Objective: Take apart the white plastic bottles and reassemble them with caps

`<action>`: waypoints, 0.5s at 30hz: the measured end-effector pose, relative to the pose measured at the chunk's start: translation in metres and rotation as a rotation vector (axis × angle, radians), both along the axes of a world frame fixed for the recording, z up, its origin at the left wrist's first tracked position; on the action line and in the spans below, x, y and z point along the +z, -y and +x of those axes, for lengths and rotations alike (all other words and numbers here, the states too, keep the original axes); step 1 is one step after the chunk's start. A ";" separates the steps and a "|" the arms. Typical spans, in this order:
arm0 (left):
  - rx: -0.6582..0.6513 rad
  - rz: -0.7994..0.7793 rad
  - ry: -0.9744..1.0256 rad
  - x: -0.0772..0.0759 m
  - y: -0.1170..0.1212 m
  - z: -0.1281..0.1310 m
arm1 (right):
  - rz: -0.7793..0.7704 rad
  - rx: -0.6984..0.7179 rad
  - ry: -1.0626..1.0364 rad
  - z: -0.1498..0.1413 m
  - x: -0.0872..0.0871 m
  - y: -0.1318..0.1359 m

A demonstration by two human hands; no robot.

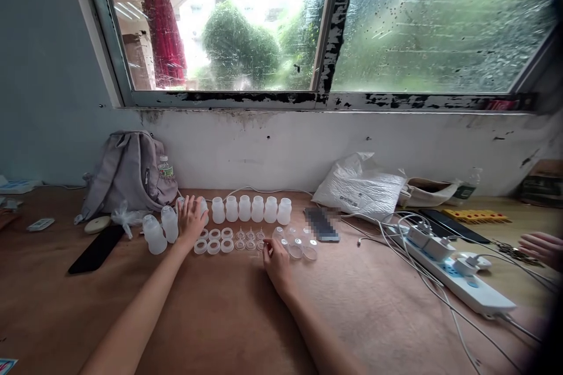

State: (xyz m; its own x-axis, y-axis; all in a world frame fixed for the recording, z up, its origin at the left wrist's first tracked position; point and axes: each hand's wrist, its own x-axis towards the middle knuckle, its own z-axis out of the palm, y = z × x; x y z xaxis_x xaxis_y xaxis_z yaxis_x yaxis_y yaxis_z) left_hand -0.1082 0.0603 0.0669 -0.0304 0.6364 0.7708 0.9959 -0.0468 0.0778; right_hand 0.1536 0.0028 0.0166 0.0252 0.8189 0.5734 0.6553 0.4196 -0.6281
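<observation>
Forearms stretch out over the brown wooden tabletop (229,316), both mine. My right hand (276,262) sits nearest, fingertips pinched lightly around a tiny clear silicone nipple piece (261,244) at the end of the small row; whether I actually grip it I cannot tell. Just right of it lie clear round plastic caps (299,243). Left of that row, white plastic screw rings (214,241) lie in two short lines. My left hand (192,220) is further out, fingers spread and loose, palm against a translucent white plastic bottle (203,210) at the left end of the line of matching small bottles (257,209). Two more bottles (160,229) stand just left of that hand. Beyond them slumps a grey fabric backpack (127,173). Off right, a white power strip (457,275) trails cables, and another person's hand (542,247) rests at the edge.
</observation>
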 end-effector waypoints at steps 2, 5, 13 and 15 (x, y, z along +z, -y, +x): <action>-0.018 -0.008 -0.006 -0.003 0.004 0.002 | -0.004 0.005 -0.002 0.000 0.002 0.003; -0.063 -0.022 -0.005 -0.003 0.010 0.003 | -0.011 0.022 -0.011 -0.001 0.004 0.006; -0.262 0.237 0.373 0.010 0.046 0.041 | 0.055 0.109 -0.141 -0.003 0.019 0.016; -0.313 0.233 0.500 0.008 0.062 0.065 | 0.043 0.142 -0.201 -0.004 0.024 0.022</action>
State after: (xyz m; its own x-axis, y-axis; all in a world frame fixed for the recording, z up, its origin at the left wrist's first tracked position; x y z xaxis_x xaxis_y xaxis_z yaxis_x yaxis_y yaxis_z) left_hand -0.0435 -0.0017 0.0746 -0.2622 0.4909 0.8308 0.7780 -0.4018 0.4830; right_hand 0.1497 -0.0187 0.0408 0.0286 0.7974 0.6027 0.4512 0.5278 -0.7196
